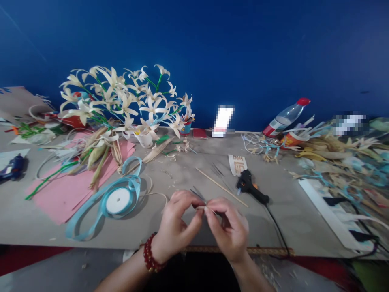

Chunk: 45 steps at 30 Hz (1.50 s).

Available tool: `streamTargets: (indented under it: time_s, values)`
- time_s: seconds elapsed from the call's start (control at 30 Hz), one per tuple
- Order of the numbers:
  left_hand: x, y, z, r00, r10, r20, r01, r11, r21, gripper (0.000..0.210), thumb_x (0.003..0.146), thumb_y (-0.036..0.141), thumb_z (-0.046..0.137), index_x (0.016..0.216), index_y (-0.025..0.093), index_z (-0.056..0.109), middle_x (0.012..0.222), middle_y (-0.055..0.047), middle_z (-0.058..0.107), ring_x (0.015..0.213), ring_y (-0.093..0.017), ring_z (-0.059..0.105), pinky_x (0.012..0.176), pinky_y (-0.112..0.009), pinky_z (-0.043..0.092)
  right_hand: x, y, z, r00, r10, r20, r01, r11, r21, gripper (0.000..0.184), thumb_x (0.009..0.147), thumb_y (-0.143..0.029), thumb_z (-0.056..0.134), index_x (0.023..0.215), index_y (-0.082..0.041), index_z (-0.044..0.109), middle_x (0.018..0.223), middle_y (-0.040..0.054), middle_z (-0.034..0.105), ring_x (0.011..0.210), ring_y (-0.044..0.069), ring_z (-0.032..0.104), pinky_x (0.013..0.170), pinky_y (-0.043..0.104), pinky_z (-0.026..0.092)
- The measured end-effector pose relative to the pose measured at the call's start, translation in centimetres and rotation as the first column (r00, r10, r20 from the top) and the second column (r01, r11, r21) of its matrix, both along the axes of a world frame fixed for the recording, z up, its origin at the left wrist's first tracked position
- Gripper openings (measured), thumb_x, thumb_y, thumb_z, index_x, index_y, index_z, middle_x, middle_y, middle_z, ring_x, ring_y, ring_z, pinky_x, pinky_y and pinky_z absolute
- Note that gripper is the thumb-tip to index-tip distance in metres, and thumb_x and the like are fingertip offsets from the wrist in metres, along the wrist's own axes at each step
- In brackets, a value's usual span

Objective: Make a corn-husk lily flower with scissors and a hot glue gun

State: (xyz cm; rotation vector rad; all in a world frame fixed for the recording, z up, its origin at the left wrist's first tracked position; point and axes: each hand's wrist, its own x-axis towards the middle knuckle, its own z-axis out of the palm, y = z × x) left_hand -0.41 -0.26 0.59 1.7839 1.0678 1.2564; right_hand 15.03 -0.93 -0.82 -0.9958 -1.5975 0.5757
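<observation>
Both hands meet in the middle, close to the table's front edge. My left hand [179,219], with a dark red bead bracelet [150,253] at the wrist, pinches a thin pale strip [200,208] between thumb and fingers. My right hand [229,227] is closed at the same spot, its thumb and index finger pinching the strip's other end. Thin dark wires [197,192] show just beyond the fingertips; whether they are held is unclear. Beside the right hand lie a wooden stick [221,186] and a black hot glue gun [251,186].
On the left are a roll of blue ribbon [117,201], pink paper sheets [60,198] and pale handmade flowers [121,97] in cups. A white power strip [325,215], dried husks [328,146] and a leaning plastic bottle [284,117] occupy the right. A blue wall [212,48] rises behind.
</observation>
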Motion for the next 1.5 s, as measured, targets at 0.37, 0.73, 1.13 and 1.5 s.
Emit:
streamTargets:
  time_s: [0.37, 0.73, 1.13, 1.5]
  values:
    - [-0.5, -0.1, -1.6, 0.983, 0.174, 0.053, -0.174, 0.985, -0.011, 0.016, 0.089, 0.014, 0.050, 0.075, 0.020, 0.056, 0.071, -0.002, 0.058, 0.071, -0.019, 0.056, 0.074, -0.032, 0.044, 0.2, -0.6, -0.5, 0.985, -0.155, 0.076, 0.132, 0.962, 0.240, 0.026, 0.080, -0.001, 0.062, 0.095, -0.023, 0.064, 0.078, 0.0040, 0.069, 0.070, 0.018, 0.068, 0.065, 0.029, 0.057]
    - [0.6, 0.3, -0.5, 0.998, 0.055, -0.021, -0.051, 0.988, 0.146, 0.016, 0.079, 0.008, 0.054, 0.081, 0.023, 0.059, 0.071, -0.001, 0.065, 0.071, -0.019, 0.060, 0.094, -0.042, 0.044, -0.3, -0.3, -0.4, 0.988, -0.105, 0.110, 0.085, 0.981, 0.174, 0.018, 0.085, -0.006, 0.059, 0.091, -0.023, 0.064, 0.077, 0.0039, 0.070, 0.071, 0.018, 0.069, 0.066, 0.029, 0.057]
    - [0.0, 0.8, 0.2, 0.999, 0.040, -0.033, -0.037, 0.996, 0.085, 0.012, 0.084, 0.015, 0.059, 0.093, 0.021, 0.064, 0.084, -0.004, 0.070, 0.083, -0.021, 0.063, 0.102, -0.044, 0.040, 0.1, 0.3, -0.5, 0.984, -0.161, 0.080, 0.143, 0.969, 0.200, 0.017, 0.086, -0.007, 0.061, 0.091, -0.023, 0.065, 0.079, 0.0041, 0.071, 0.071, 0.018, 0.069, 0.066, 0.030, 0.056]
    - [-0.8, 0.9, -1.0, 0.973, 0.229, -0.002, -0.229, 0.972, 0.048, 0.012, 0.088, 0.014, 0.050, 0.082, 0.020, 0.059, 0.076, -0.002, 0.061, 0.076, -0.019, 0.059, 0.095, -0.041, 0.045, -0.3, 0.7, -0.8, 0.968, -0.251, -0.023, 0.247, 0.928, 0.278, 0.021, 0.083, -0.004, 0.063, 0.092, -0.022, 0.064, 0.080, 0.0042, 0.071, 0.072, 0.018, 0.068, 0.066, 0.030, 0.056]
